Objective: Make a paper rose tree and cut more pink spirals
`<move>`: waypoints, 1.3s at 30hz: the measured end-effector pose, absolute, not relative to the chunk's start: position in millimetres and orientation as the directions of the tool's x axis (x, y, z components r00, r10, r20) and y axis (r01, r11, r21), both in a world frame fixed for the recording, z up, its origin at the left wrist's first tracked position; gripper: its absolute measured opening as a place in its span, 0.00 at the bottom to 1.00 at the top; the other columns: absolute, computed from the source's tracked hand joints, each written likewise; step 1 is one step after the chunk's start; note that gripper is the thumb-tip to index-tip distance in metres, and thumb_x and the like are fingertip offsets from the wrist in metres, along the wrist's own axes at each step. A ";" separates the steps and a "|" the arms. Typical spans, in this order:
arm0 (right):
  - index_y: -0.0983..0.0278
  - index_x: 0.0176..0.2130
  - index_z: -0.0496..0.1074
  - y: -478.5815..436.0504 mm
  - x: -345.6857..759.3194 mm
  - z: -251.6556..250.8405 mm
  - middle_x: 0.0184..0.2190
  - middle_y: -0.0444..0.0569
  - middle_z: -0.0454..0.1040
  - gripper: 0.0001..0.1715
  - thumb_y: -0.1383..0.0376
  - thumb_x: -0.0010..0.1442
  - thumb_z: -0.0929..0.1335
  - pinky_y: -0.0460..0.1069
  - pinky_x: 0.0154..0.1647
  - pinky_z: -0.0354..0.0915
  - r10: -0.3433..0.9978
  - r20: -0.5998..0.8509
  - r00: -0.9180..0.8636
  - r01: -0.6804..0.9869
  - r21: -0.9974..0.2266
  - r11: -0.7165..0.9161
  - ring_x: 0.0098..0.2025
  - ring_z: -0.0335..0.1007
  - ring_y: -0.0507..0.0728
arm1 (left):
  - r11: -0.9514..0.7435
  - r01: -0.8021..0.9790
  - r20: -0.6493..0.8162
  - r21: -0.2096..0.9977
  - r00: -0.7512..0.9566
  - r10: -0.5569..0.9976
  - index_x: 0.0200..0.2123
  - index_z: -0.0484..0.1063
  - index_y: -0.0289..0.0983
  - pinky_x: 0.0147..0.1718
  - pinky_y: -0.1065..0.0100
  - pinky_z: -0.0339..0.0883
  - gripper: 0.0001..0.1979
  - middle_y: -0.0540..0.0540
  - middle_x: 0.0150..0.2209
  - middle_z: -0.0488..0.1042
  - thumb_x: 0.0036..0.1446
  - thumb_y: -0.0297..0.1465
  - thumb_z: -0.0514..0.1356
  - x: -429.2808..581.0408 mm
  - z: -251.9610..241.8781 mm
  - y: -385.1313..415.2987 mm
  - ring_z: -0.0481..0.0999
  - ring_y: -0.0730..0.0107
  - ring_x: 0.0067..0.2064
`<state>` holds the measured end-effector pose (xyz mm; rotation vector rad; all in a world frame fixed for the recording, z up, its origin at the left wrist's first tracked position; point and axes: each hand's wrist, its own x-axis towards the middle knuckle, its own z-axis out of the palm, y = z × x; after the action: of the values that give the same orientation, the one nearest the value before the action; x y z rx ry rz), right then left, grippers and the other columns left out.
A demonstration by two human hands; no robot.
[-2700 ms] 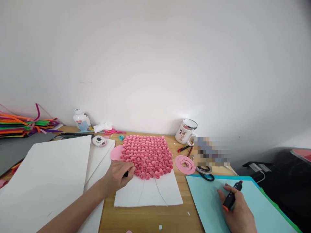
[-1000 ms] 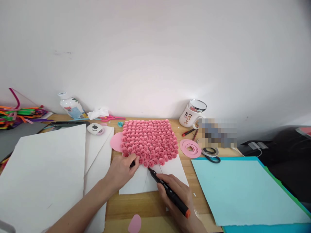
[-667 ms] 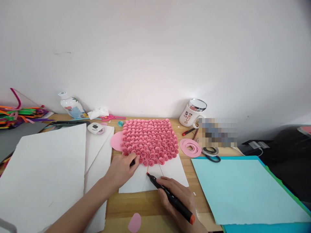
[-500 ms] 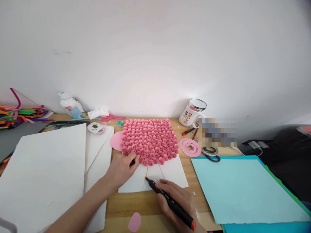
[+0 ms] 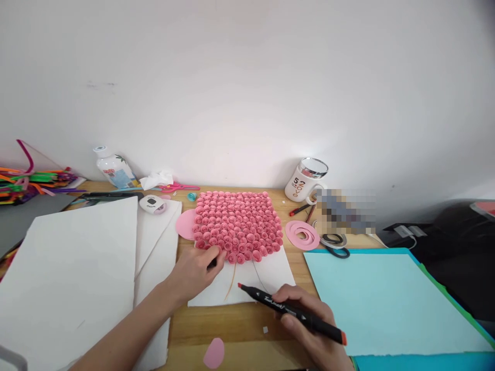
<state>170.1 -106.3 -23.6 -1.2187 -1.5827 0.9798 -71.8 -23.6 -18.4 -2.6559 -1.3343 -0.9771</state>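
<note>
A white sheet (image 5: 276,273) lies mid-table, its upper part covered with several rolled pink paper roses (image 5: 236,225). My left hand (image 5: 195,273) rests on the sheet's left part just below the roses, fingers curled round a small black thing, perhaps a cap. My right hand (image 5: 309,332) grips a black marker (image 5: 290,310) with an orange rear end. Its reddish tip hovers over the sheet's lower edge, beside a freshly drawn tan line (image 5: 231,281).
Large white sheets (image 5: 73,278) lie at left, light blue paper (image 5: 390,304) at right. A pink spiral cut-out (image 5: 302,235), scissors (image 5: 335,245), a mug (image 5: 305,180), a bottle (image 5: 114,169) and coloured strips (image 5: 31,183) line the back. A pink scrap (image 5: 214,354) sits near the front edge.
My right hand carried the marker from the blue paper to the white sheet, drew a line downward from the roses, and now has lifted back to the right. The left hand stayed put.
</note>
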 end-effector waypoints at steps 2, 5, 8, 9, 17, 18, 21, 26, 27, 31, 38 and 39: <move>0.61 0.35 0.76 -101.0 179.2 -25.1 0.26 0.48 0.77 0.13 0.54 0.58 0.67 0.46 0.30 0.72 0.967 0.233 -0.104 0.315 -0.914 0.254 0.28 0.76 0.57 | -0.690 0.686 0.520 0.230 0.513 0.683 0.20 0.60 0.37 0.18 0.72 0.50 0.15 0.56 0.14 0.59 0.60 0.27 0.50 -71.7 -17.0 -24.5 0.58 0.78 0.16; 0.60 0.39 0.75 -97.2 184.3 -27.4 0.26 0.47 0.78 0.11 0.59 0.59 0.66 0.44 0.26 0.72 0.968 0.244 -0.061 0.401 -0.882 0.247 0.27 0.76 0.56 | -0.740 0.641 0.485 0.202 0.591 0.644 0.20 0.60 0.37 0.18 0.73 0.50 0.15 0.56 0.14 0.58 0.60 0.27 0.50 -71.6 -15.2 -26.0 0.57 0.78 0.16; 0.61 0.43 0.72 -99.4 182.8 -26.0 0.32 0.48 0.79 0.11 0.62 0.58 0.67 0.44 0.29 0.73 0.966 0.236 -0.101 0.478 -0.841 0.256 0.31 0.78 0.57 | -0.764 0.627 0.460 0.149 0.640 0.615 0.19 0.60 0.37 0.19 0.72 0.51 0.15 0.54 0.14 0.60 0.59 0.28 0.50 -71.9 -15.5 -26.7 0.58 0.76 0.17; 0.61 0.43 0.72 -100.9 181.7 -24.7 0.33 0.49 0.79 0.11 0.64 0.58 0.67 0.44 0.31 0.73 0.958 0.256 -0.131 0.494 -0.821 0.286 0.32 0.78 0.56 | -0.769 0.626 0.453 0.133 0.651 0.609 0.19 0.61 0.37 0.20 0.71 0.52 0.15 0.54 0.14 0.61 0.58 0.27 0.50 -72.1 -16.1 -26.7 0.59 0.76 0.17; 0.60 0.47 0.70 -106.7 165.9 -34.0 0.38 0.52 0.75 0.16 0.69 0.59 0.63 0.46 0.33 0.73 0.876 0.437 -0.203 0.601 -0.651 0.463 0.35 0.77 0.56 | -0.763 0.634 0.395 0.123 0.675 0.624 0.22 0.64 0.37 0.22 0.69 0.52 0.12 0.52 0.16 0.66 0.57 0.25 0.51 -73.5 -21.7 -25.6 0.64 0.73 0.19; 0.60 0.46 0.71 -106.1 164.3 -38.4 0.37 0.52 0.75 0.15 0.68 0.59 0.63 0.46 0.32 0.73 0.867 0.465 -0.180 0.627 -0.625 0.466 0.33 0.77 0.56 | -0.763 0.635 0.390 0.124 0.676 0.626 0.22 0.64 0.37 0.22 0.69 0.52 0.12 0.52 0.16 0.67 0.57 0.25 0.51 -73.4 -21.7 -25.5 0.64 0.73 0.19; 0.59 0.44 0.73 -103.9 161.6 -48.4 0.35 0.51 0.76 0.15 0.68 0.59 0.63 0.45 0.28 0.73 0.841 0.522 -0.142 0.697 -0.551 0.459 0.30 0.77 0.55 | -0.765 0.629 0.387 0.136 0.677 0.626 0.22 0.64 0.37 0.22 0.69 0.52 0.12 0.52 0.16 0.67 0.57 0.25 0.51 -73.1 -20.8 -25.3 0.64 0.73 0.19; 0.58 0.45 0.74 -102.4 160.6 -51.0 0.35 0.51 0.76 0.17 0.70 0.58 0.63 0.45 0.28 0.74 0.811 0.562 -0.165 0.709 -0.504 0.493 0.30 0.77 0.55 | -0.767 0.626 0.383 0.143 0.679 0.626 0.22 0.64 0.37 0.22 0.69 0.51 0.12 0.53 0.16 0.66 0.57 0.25 0.51 -73.1 -19.4 -25.4 0.63 0.74 0.18; 0.59 0.45 0.74 -102.3 160.4 -51.1 0.35 0.52 0.76 0.17 0.70 0.58 0.63 0.45 0.29 0.74 0.808 0.565 -0.166 0.704 -0.506 0.498 0.31 0.77 0.55 | -0.766 0.627 0.381 0.139 0.680 0.626 0.22 0.64 0.37 0.22 0.69 0.51 0.12 0.53 0.15 0.66 0.57 0.25 0.50 -73.0 -19.2 -25.4 0.62 0.74 0.18; 0.58 0.45 0.74 -101.7 159.2 -52.0 0.36 0.51 0.76 0.18 0.71 0.57 0.63 0.45 0.29 0.74 0.809 0.563 -0.171 0.704 -0.505 0.500 0.31 0.77 0.55 | -0.767 0.630 0.367 0.121 0.689 0.624 0.22 0.64 0.37 0.22 0.68 0.51 0.13 0.53 0.15 0.67 0.58 0.25 0.50 -72.7 -18.6 -25.5 0.63 0.73 0.18; 0.61 0.49 0.72 -101.3 163.6 -32.7 0.41 0.55 0.73 0.21 0.73 0.58 0.62 0.46 0.35 0.73 0.855 0.421 -0.302 0.674 -0.540 0.504 0.38 0.76 0.56 | -0.773 0.626 0.364 0.097 0.701 0.613 0.22 0.64 0.37 0.22 0.68 0.51 0.13 0.52 0.15 0.68 0.58 0.25 0.50 -73.8 -22.5 -24.8 0.64 0.72 0.18; 0.62 0.49 0.72 -101.5 164.6 -30.0 0.42 0.56 0.73 0.21 0.74 0.58 0.62 0.46 0.36 0.73 0.860 0.397 -0.320 0.670 -0.548 0.502 0.39 0.76 0.56 | -0.774 0.627 0.362 0.088 0.704 0.612 0.22 0.64 0.37 0.22 0.68 0.51 0.13 0.52 0.15 0.68 0.58 0.26 0.51 -74.0 -23.5 -24.6 0.65 0.72 0.18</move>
<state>164.6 -101.5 -30.0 -1.2488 -2.0879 0.3732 -74.0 -24.6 -23.5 -2.8605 -1.0408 -0.5842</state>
